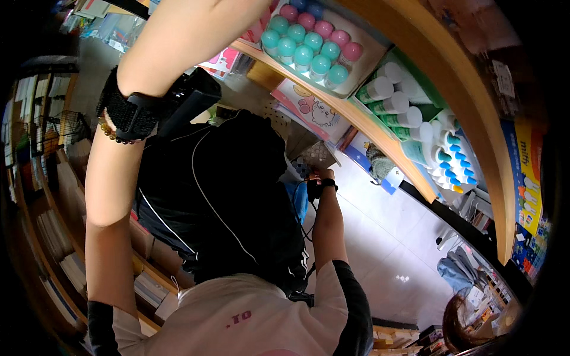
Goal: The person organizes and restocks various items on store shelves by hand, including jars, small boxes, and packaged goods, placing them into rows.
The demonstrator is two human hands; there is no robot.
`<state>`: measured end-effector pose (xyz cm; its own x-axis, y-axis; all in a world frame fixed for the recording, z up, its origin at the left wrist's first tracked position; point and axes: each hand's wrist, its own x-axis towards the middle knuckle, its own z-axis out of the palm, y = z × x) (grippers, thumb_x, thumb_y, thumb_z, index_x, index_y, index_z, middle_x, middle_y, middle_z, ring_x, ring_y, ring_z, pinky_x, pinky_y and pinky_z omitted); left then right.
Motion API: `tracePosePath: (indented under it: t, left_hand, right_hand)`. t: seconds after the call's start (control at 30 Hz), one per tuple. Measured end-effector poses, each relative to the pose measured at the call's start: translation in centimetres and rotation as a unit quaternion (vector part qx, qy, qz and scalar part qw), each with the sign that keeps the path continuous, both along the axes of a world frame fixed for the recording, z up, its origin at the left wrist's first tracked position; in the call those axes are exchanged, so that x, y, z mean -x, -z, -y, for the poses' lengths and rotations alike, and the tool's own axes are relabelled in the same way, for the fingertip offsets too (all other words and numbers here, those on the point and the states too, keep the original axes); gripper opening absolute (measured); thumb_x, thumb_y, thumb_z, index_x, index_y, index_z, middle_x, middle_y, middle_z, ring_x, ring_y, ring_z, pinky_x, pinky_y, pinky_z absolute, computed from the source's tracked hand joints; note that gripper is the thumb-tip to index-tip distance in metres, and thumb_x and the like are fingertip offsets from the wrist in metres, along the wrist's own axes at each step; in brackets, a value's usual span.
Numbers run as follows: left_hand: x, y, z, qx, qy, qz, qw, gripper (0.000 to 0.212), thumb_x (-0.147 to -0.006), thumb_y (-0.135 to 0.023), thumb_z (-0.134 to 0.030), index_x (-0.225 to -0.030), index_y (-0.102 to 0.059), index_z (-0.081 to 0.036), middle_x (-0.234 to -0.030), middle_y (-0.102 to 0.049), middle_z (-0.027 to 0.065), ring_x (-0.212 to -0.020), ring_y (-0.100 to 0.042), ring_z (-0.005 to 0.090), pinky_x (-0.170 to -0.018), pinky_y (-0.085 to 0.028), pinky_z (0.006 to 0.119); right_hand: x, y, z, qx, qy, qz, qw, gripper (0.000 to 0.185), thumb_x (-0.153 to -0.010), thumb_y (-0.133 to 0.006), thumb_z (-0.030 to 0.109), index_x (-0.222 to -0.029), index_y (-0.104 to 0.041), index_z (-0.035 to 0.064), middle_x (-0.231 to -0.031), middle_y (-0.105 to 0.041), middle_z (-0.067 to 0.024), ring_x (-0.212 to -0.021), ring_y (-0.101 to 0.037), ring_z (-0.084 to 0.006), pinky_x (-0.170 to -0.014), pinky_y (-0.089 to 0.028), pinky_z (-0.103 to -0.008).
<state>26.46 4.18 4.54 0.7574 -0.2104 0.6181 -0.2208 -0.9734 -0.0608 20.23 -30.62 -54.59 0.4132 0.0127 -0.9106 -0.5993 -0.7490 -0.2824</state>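
Observation:
My left hand is out of view. The left forearm (178,49), with a black strapped device (191,98) at the wrist, runs past the top edge beside the shelf. Down by my knees, my right hand (328,174) is small and partly hidden by a wrist-worn device (316,190); whether it holds anything is unclear. Nearest it are some small grey round items (301,165) and a blue plastic-looking thing (299,202). On the wooden shelf, a clear tray (372,62) holds several bottles with teal (303,55) and pink round caps (323,29).
Green tubes with white caps (396,103) and small blue-capped bottles (455,162) fill bins farther along. A curved wooden shelf edge (483,93) overhangs at right. Bookshelves (49,187) stand at left. Pale tiled floor (378,249) lies right of me; another person's hair (456,322) shows lower right.

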Motion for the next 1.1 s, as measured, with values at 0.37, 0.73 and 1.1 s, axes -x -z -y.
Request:
tracePosePath:
  t: [0.37, 0.73, 1.1]
  left_hand:
    - [-0.9, 0.9, -0.2, 0.026, 0.075, 0.085, 0.993, 0.029, -0.095, -0.048, -0.016, -0.116, -0.055, 0.002, -0.120, -0.052, 0.0203, -0.110, -0.051, 0.0339, -0.094, -0.040, 0.039]
    - [-1.0, 2.0, 0.3, 0.020, 0.040, 0.181, 0.982, 0.027, -0.091, -0.051, -0.018, -0.113, -0.058, -0.005, -0.116, -0.055, 0.0145, -0.108, -0.051, 0.0320, -0.093, -0.037, 0.041]
    - [1.1, 2.3, 8.0, 0.080, 0.300, 0.311, 0.898, 0.017, -0.087, -0.054, -0.020, -0.084, -0.056, -0.003, -0.082, -0.055, 0.0117, -0.087, -0.056, 0.0213, -0.075, -0.045, 0.034]
  right_hand:
    - [2.7, 1.2, 2.8, 0.002, -0.498, 0.129, 0.858, 0.053, -0.083, -0.058, 0.057, -0.103, -0.067, 0.0095, -0.100, -0.069, -0.0155, -0.098, -0.064, -0.0355, -0.083, -0.051, -0.0424]
    - [3.6, -9.4, 6.6, 0.130, -0.368, 0.132, 0.911, 0.053, -0.085, -0.059, 0.055, -0.108, -0.066, 0.0064, -0.100, -0.069, -0.0162, -0.094, -0.066, -0.0300, -0.078, -0.053, -0.0393]
    - [6.9, -13.7, 16.2, -0.096, 0.176, 0.296, 0.934, 0.040, -0.089, -0.058, 0.035, -0.101, -0.062, -0.0031, -0.091, -0.067, -0.0153, -0.079, -0.063, -0.0276, -0.069, -0.051, -0.0333]
